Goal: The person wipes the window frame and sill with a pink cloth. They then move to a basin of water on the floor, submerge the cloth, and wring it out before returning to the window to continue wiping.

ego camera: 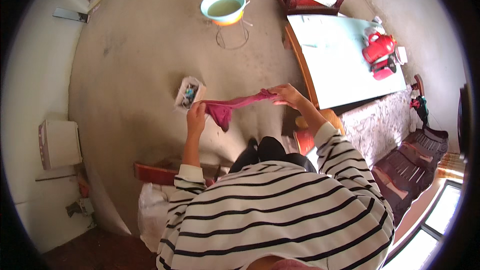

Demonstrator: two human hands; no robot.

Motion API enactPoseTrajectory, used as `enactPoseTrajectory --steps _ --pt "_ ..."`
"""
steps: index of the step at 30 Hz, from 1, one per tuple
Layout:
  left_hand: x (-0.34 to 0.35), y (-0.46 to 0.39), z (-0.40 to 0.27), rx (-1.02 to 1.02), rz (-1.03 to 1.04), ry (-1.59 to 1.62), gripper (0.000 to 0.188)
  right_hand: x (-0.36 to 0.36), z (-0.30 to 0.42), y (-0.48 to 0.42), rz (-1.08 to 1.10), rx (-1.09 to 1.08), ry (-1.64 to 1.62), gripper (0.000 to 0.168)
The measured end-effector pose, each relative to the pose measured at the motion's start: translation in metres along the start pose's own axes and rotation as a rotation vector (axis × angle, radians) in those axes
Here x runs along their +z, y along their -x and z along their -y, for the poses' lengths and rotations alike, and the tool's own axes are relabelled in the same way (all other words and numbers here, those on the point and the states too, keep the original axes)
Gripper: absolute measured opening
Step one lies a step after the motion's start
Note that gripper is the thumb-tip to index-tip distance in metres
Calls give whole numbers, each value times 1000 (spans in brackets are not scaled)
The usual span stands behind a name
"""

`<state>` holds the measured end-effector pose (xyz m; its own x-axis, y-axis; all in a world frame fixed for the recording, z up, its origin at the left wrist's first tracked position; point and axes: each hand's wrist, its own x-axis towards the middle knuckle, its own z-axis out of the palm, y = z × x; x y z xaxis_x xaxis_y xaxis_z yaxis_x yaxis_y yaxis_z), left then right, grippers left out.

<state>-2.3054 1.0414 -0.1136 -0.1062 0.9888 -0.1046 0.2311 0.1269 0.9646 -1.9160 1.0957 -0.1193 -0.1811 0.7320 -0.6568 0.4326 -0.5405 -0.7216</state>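
Observation:
A magenta cloth [221, 114] is stretched between my two hands above the floor, its left part hanging in a loose fold. My left hand [196, 117] grips one end of it. At the other end, which is bunched narrow, my right hand [288, 95] pinches the fabric, with the fingers partly spread. Below and just beyond my left hand stands a small lined waste bin [202, 92] with litter inside. What kind of cloth this is cannot be made out.
A light-blue basin [207, 10] of murky water rests on a wire-legged stand [248, 37]. To the right is a glass-topped table [333, 71] bearing a red thermos jug [378, 48]. A wooden armchair [294, 6] stands behind it, a covered sofa [378, 123] nearer me.

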Motion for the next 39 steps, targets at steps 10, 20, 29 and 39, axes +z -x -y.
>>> enactPoseTrajectory --steps 10,20,29,39 --pt "0 -272 -14 -93 123 -2 37 -78 140 -193 -183 -39 -178 39" --pt "34 -550 -98 149 83 -38 29 -153 299 -361 -248 -212 -404 34" --pt "70 -731 -46 201 356 -447 28 -162 332 -537 -318 -72 -414 40" --pt "76 -819 90 149 677 -578 50 -109 308 -721 -494 43 249 66"
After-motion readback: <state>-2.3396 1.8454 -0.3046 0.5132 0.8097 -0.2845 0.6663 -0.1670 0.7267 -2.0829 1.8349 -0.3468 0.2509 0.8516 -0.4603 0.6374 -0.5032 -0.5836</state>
